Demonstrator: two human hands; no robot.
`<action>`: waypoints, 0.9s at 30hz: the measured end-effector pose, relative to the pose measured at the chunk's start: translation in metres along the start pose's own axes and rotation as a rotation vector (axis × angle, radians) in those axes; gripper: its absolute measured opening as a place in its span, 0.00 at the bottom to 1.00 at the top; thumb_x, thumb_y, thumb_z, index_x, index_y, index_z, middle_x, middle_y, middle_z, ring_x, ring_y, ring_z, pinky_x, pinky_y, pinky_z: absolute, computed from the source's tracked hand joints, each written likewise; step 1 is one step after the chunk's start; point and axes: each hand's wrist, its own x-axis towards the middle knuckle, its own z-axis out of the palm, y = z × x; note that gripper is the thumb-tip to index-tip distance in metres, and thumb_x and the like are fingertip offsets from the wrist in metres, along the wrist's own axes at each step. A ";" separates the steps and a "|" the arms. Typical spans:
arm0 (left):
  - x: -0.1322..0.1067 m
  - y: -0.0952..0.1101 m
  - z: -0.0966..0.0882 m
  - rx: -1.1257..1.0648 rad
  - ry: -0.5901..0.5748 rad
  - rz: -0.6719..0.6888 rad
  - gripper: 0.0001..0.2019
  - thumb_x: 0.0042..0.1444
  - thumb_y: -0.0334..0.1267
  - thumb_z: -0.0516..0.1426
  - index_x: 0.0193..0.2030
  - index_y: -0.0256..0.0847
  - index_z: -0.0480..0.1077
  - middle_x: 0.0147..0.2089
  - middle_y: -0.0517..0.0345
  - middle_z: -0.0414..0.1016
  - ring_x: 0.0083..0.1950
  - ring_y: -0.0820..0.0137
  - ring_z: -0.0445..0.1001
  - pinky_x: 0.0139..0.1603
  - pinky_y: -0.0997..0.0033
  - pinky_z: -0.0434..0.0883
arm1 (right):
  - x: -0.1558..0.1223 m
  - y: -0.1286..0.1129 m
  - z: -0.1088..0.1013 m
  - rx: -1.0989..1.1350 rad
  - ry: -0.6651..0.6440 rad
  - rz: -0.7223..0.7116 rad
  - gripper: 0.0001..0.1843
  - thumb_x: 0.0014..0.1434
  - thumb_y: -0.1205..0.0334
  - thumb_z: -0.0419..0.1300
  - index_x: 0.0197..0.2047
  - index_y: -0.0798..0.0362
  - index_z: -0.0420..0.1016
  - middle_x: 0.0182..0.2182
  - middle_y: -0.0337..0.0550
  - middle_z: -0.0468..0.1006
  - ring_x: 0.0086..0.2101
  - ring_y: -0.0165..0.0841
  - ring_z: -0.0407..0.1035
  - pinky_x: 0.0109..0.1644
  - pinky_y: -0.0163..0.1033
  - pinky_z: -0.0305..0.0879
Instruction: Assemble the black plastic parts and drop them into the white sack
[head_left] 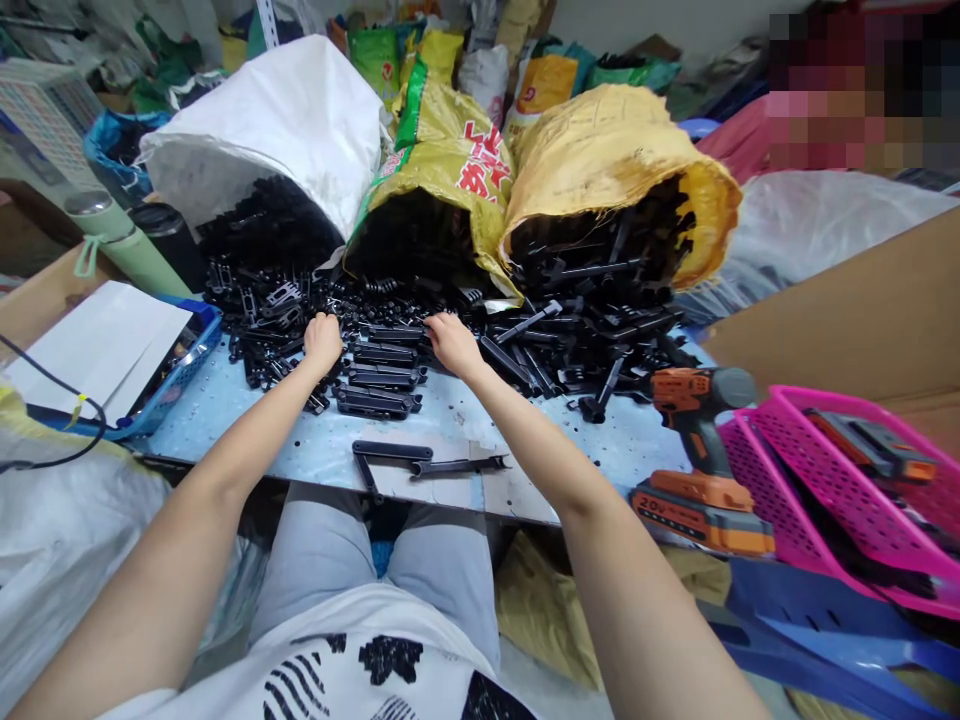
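My left hand (322, 341) is at the edge of a heap of small black plastic parts (281, 300), its fingers curled together. What they pinch, if anything, is hidden. My right hand (453, 343) reaches to the right end of a row of black bar-shaped plastic pieces (379, 400), thumb and fingertips closed together. Whatever lies between them is too small to name. Several of these bars lie stacked crosswise between my hands. Closer to me, an angled black piece (390, 452) and a forked black bar (461, 465) rest near the table's front edge.
A white sack (277, 110), a yellow-green sack (442, 170) and an orange-yellow sack (600, 140) spill black parts onto the blue table (315, 450). An orange cordless drill (701, 450) stands right, beside a pink basket (847, 490). Papers (105, 340) cover a blue basket (202, 350) left.
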 end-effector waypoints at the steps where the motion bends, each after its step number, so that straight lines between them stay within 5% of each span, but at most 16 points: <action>1: -0.008 -0.004 -0.006 -0.030 0.026 0.021 0.14 0.59 0.27 0.46 0.44 0.31 0.70 0.46 0.40 0.69 0.46 0.59 0.69 0.48 0.61 0.65 | 0.020 0.002 0.003 -0.043 -0.004 -0.025 0.17 0.65 0.69 0.44 0.53 0.57 0.68 0.49 0.52 0.71 0.47 0.38 0.60 0.47 0.40 0.55; 6: -0.093 -0.021 -0.039 -0.282 0.078 0.247 0.11 0.61 0.37 0.50 0.43 0.35 0.71 0.41 0.49 0.71 0.42 0.64 0.71 0.47 0.66 0.67 | 0.074 0.008 0.019 -0.141 -0.122 -0.104 0.16 0.63 0.73 0.44 0.42 0.60 0.73 0.39 0.53 0.75 0.45 0.39 0.60 0.49 0.44 0.52; 9: -0.152 -0.021 -0.046 -0.421 -0.023 0.416 0.11 0.63 0.36 0.48 0.41 0.38 0.71 0.38 0.52 0.72 0.41 0.67 0.71 0.45 0.68 0.68 | 0.064 0.011 0.020 -0.088 -0.104 -0.081 0.15 0.64 0.69 0.46 0.45 0.60 0.72 0.43 0.53 0.73 0.44 0.38 0.63 0.48 0.43 0.54; 12: -0.186 -0.018 -0.045 -0.440 -0.124 0.515 0.11 0.63 0.34 0.47 0.42 0.38 0.70 0.38 0.51 0.71 0.40 0.68 0.71 0.43 0.68 0.69 | 0.028 0.004 0.007 0.096 0.002 -0.042 0.17 0.65 0.64 0.45 0.51 0.57 0.69 0.48 0.51 0.69 0.43 0.36 0.65 0.46 0.40 0.58; 16: -0.193 -0.014 -0.044 -0.249 -0.186 0.588 0.12 0.62 0.29 0.46 0.41 0.38 0.70 0.38 0.50 0.68 0.39 0.65 0.69 0.41 0.65 0.69 | -0.041 -0.021 -0.026 0.370 0.056 -0.056 0.15 0.65 0.60 0.48 0.47 0.55 0.72 0.44 0.48 0.71 0.42 0.34 0.67 0.46 0.38 0.62; 21: -0.191 -0.005 -0.051 -0.045 -0.172 0.579 0.14 0.55 0.21 0.45 0.35 0.37 0.70 0.37 0.48 0.66 0.39 0.61 0.67 0.41 0.60 0.69 | -0.117 -0.050 -0.054 0.580 -0.065 0.045 0.11 0.60 0.56 0.55 0.39 0.54 0.74 0.35 0.44 0.75 0.34 0.32 0.70 0.40 0.38 0.67; 27: -0.195 0.003 -0.049 0.046 -0.111 0.651 0.13 0.56 0.21 0.46 0.34 0.36 0.69 0.36 0.47 0.68 0.40 0.61 0.69 0.42 0.62 0.70 | -0.154 -0.057 -0.052 0.665 -0.224 0.089 0.05 0.56 0.62 0.60 0.33 0.55 0.73 0.29 0.41 0.75 0.29 0.29 0.70 0.36 0.33 0.66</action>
